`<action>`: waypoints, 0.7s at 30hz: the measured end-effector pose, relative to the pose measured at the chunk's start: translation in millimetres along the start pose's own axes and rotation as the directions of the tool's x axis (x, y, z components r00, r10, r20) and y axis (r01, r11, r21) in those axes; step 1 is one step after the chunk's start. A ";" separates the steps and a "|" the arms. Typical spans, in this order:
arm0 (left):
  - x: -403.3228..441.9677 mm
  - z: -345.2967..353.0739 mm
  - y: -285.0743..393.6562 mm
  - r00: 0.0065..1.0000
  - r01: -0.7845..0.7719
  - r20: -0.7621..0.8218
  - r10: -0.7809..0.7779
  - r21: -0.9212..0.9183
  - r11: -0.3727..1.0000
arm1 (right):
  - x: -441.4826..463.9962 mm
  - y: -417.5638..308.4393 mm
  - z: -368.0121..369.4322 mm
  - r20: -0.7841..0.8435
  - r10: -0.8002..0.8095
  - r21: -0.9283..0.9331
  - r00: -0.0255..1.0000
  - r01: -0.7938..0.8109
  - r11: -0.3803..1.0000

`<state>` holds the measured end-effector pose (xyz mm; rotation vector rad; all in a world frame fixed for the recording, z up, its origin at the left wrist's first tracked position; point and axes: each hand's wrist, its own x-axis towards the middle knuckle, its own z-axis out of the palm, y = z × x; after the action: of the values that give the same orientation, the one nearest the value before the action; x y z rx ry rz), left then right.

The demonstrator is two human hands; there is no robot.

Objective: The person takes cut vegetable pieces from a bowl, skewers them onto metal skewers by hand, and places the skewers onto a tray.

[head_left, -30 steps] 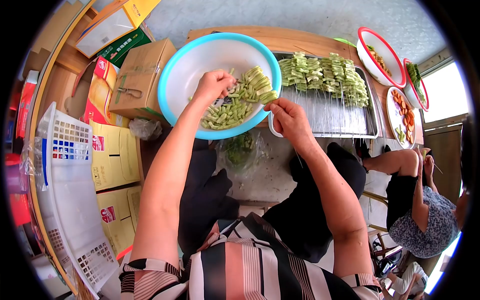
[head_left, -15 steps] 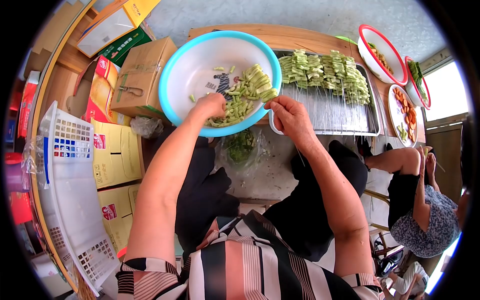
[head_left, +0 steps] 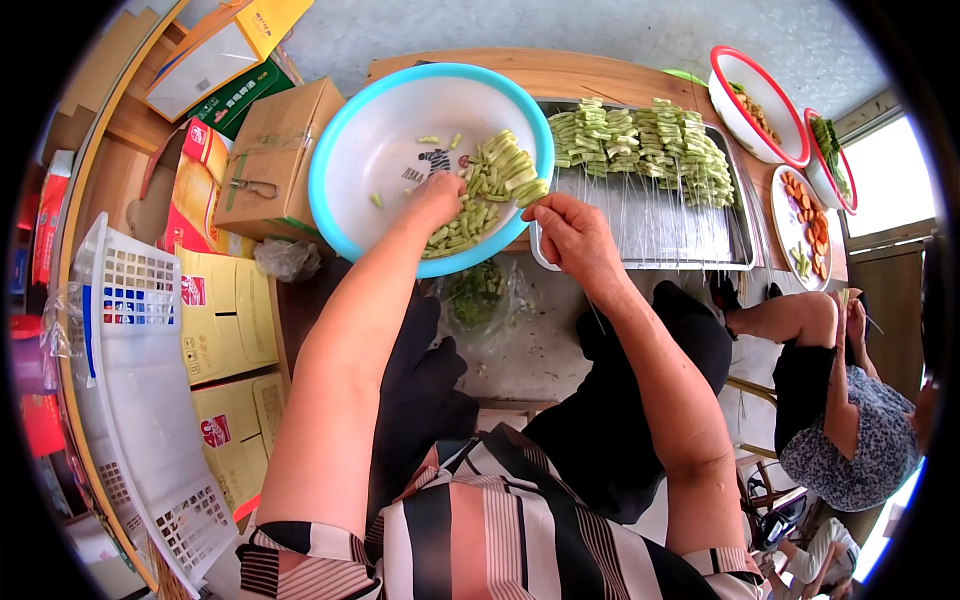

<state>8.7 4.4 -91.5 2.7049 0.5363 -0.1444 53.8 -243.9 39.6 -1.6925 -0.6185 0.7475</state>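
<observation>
Fingers (head_left: 545,212) of the right hand (head_left: 575,238) are closed to a pinch at the near end of a row of green pieces (head_left: 515,165), at the blue-rimmed basin's (head_left: 330,130) 4 o'clock rim. A thin stick (head_left: 598,318) shows past that wrist; reads as the skewer's tail, palm steadying it. Row leans over the loose cut pieces (head_left: 452,232), probably so strays drop back in. Left hand (head_left: 438,198) is down in the basin just below center, among the pieces; fingertips hidden, can't tell how far open or whether they hold anything.

Basin sits at 12 o'clock of the wearer, likely for short reach with both hands. Metal tray (head_left: 655,250) at 2 o'clock, against it: skewered stacks (head_left: 690,160) at its far side, bare sticks toward 6 o'clock, presumably to keep handles together.

Counts: 1 basin, 1 tray, 2 red-rimmed bowls (head_left: 722,95) at 2 o'clock, 1 plate (head_left: 785,215) below them. 3 stray pieces (head_left: 376,200) apart from the pile. Skewers overlap too much to count.
</observation>
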 end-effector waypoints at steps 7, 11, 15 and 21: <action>0.9 -36.3 18.7 0.948 0.306 0.238 -0.212 -0.491 0.816 | 0.8 3.7 -3.3 0.003 -0.012 -0.007 1.000 0.012 1.000; -9.3 -59.0 24.5 0.986 0.164 0.157 -0.048 -0.932 0.323 | -1.9 2.1 -3.5 0.012 0.003 -0.031 1.000 -0.003 1.000; -15.4 -71.6 21.6 0.993 0.113 0.111 -0.052 -0.992 0.051 | -2.2 4.1 -1.4 0.031 0.015 -0.076 0.999 -0.012 0.997; -20.1 -79.6 22.9 0.986 0.155 0.149 0.069 -0.984 -0.087 | -1.2 3.2 2.0 0.042 0.037 -0.100 0.998 -0.033 0.994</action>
<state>1.2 8.3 -6.7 1.0462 0.3843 0.0569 51.6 -244.3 36.4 -1.7861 -0.6676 0.7923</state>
